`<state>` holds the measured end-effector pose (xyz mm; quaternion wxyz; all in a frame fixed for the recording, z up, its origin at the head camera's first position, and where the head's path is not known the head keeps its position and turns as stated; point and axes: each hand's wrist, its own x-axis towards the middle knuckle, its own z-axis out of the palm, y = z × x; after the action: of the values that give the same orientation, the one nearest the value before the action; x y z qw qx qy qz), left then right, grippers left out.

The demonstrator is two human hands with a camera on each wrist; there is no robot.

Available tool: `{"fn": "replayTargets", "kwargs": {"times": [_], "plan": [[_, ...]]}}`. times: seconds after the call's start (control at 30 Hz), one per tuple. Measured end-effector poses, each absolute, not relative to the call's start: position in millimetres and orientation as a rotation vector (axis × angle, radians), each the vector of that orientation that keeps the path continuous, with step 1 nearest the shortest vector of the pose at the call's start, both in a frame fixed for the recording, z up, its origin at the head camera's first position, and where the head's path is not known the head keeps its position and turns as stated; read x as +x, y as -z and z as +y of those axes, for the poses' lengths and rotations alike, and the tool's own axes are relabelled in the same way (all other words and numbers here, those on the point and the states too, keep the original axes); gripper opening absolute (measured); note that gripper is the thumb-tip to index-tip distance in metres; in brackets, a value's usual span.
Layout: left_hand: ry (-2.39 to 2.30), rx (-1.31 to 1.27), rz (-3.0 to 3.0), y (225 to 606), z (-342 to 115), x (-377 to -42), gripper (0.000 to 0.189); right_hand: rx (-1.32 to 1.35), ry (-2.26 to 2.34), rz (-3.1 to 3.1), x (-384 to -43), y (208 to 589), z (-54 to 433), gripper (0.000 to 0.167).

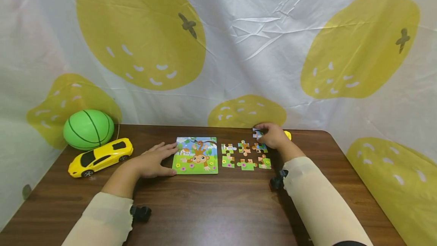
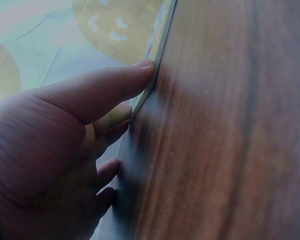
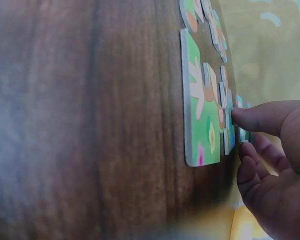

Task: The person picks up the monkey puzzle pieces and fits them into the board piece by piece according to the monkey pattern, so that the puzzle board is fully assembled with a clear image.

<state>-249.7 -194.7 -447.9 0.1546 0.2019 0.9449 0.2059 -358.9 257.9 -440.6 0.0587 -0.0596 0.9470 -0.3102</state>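
A square picture board [image 1: 196, 156] with a cartoon monkey lies flat on the wooden table. My left hand [image 1: 155, 161] rests at its left side, fingers spread and fairly straight. In the left wrist view the thumb [image 2: 122, 85] touches the board's edge. To the board's right lie several loose jigsaw pieces [image 1: 247, 165] in rough rows. At the far end of these pieces, my right hand [image 1: 273, 136] pinches a blue-and-white puzzle piece [image 1: 256, 133] between thumb and fingers. The right wrist view shows a green corner piece [image 3: 200, 125] in front of that hand [image 3: 285, 155].
At the left stand a yellow toy car [image 1: 100, 157] and a green ball [image 1: 88, 129] with black lines. A small yellow object [image 1: 288, 135] shows partly behind the right hand. A lemon-print cloth [image 1: 252, 48] hangs along the table's back edge.
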Motion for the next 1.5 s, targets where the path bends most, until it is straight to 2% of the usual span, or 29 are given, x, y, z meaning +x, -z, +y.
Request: {"fn": "replayTargets", "kwargs": {"times": [0.43,1.1,1.5], "plan": [[-0.59,0.578,2.71,447.9,-194.6,-249.7,0.093,-0.272,0.819,2.962,-365.2,444.2,257.9,0.063],[-0.577,0.572,2.711,449.7,-194.8,-250.7,0.093,-0.277,0.884,2.948,-361.7,443.5,257.6,0.052],[-0.597,0.574,2.704,449.3,-194.9,-250.7,0.092,-0.28,0.824,2.827,-358.8,438.3,249.8,0.059]]}}
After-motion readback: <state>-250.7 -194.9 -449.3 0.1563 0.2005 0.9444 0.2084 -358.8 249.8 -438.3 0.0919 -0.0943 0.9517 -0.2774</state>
